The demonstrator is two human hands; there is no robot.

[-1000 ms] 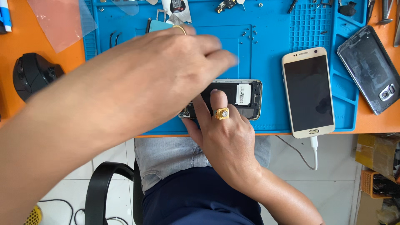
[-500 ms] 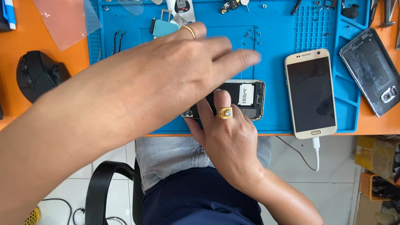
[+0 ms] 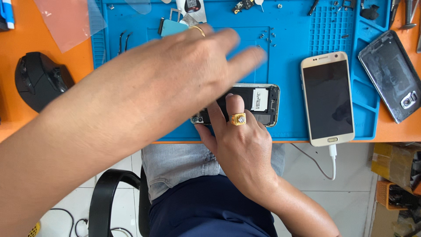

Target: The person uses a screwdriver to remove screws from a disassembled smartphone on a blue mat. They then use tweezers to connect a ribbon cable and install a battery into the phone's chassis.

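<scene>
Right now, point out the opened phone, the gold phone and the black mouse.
Opened phone (image 3: 258, 100), head view: exposed inner right half.
Gold phone (image 3: 328, 98), head view: middle of its dark screen.
Black mouse (image 3: 37, 80), head view: its top.

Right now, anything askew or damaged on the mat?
The opened phone under the right hand has no back, its insides exposed. A detached back cover lies tilted off the blue mat, and loose screws are scattered there.

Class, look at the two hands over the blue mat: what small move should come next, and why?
Probably bring the left hand down toward the loose screws on the blue mat. It hovers blurred above them, holding nothing, while the right hand pins the opened phone.
</scene>
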